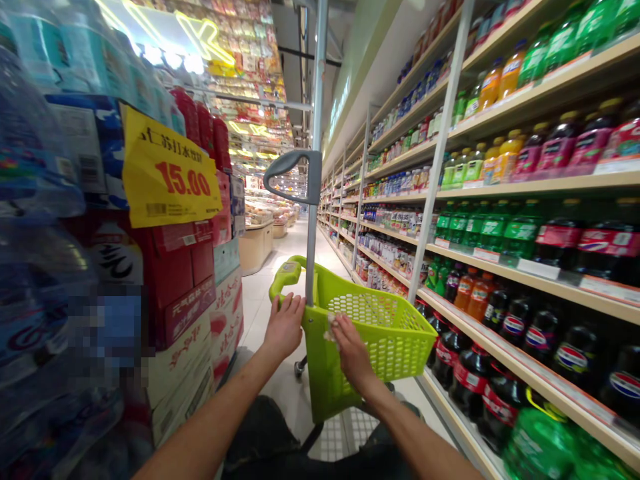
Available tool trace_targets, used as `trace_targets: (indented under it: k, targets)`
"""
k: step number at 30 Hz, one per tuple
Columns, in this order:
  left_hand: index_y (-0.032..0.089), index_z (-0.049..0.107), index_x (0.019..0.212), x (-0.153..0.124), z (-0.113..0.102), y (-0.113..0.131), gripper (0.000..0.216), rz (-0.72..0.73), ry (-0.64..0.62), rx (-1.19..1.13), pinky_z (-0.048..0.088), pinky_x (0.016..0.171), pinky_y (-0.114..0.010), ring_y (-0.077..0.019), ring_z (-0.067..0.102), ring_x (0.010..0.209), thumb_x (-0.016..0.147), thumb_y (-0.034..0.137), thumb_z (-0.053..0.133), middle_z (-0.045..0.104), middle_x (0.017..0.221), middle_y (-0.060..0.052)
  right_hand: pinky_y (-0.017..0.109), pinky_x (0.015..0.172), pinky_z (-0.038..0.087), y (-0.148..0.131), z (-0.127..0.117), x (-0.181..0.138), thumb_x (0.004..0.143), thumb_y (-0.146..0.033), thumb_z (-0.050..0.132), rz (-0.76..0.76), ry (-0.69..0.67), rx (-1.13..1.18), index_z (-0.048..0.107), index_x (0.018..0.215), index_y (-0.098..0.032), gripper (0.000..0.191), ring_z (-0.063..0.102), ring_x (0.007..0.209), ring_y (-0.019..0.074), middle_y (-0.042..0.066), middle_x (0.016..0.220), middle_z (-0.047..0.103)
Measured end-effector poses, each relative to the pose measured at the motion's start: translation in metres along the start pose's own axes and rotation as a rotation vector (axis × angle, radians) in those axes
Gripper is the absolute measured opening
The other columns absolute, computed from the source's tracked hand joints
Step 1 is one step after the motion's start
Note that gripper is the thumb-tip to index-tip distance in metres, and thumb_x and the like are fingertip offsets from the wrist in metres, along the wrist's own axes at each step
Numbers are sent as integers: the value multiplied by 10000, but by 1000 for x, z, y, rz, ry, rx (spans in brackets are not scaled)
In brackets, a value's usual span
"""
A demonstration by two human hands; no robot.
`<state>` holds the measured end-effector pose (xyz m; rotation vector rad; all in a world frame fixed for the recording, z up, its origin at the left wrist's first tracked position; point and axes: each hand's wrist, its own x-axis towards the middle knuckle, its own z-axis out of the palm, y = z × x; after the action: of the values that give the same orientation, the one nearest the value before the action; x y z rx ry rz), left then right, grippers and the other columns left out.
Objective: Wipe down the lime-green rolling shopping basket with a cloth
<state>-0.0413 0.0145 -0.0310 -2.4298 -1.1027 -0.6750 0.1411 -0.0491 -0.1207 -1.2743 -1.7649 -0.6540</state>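
Note:
A lime-green shopping cart [327,373] with perforated basket sides stands directly before me. My left hand [286,325] grips its near left edge, just below the curved green handle [281,280]. In my right hand [353,350] is a crumpled white tissue [331,327], pinched and pressed against the basket's near rim. The fingertips partly cover the tissue. A metal pole [318,87] rises from the cart's near corner between my hands, and a grey loop handle [295,177] is fixed on it.
Shelves of bottled drinks [520,227] line the right side, close to the basket. Stacked drink cartons [187,293] and wrapped water bottles [30,267] rise on the left, with a yellow price sign [170,170]. A tiled aisle [295,253] runs ahead past wooden display stands [257,247].

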Motion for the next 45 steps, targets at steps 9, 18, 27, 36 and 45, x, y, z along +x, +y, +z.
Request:
trace_targets:
  k: [9,18,27,36,45]
  targets:
    - [160,351,1291,0,2,-1,619,7,0,11,113,1068,-468,-266,271,1270,684,196,461,429,1323,-82,428,941,432,12,7,-36,801,-10,370,-49,-68,-15,489,1227,-177,473,331,1259,216,114,1231,529]
    - [140,355,1288,0,-1,-1,613,2,-14,22,122,1066,-468,-261,273,1270,685,195,451,430,1325,-86,419,1036,314,-2,10,43,762,-2,357,95,-8,-4,464,1252,-148,523,275,1288,201,109,1327,428]
    - [149,374,1282,2,3,3,600,-29,-2,15,105,1068,-473,-269,273,1270,690,201,456,437,1319,-83,447,1006,337,63,-17,-4,725,-4,328,409,-107,-109,565,1129,-76,474,436,1174,240,172,1190,538]
    - [119,349,1293,2,-2,7,619,-31,-45,1,96,1070,-475,-269,256,1278,689,204,454,412,1339,-97,426,1011,341,21,15,40,709,-6,347,204,-87,69,529,1179,-154,526,402,1200,207,111,1235,510]
    - [122,365,1288,3,0,12,567,-39,-32,-17,87,1068,-479,-278,255,1279,729,203,413,425,1328,-101,448,969,381,45,8,22,711,3,343,277,-54,-17,564,1120,-162,494,463,1142,224,129,1168,552]
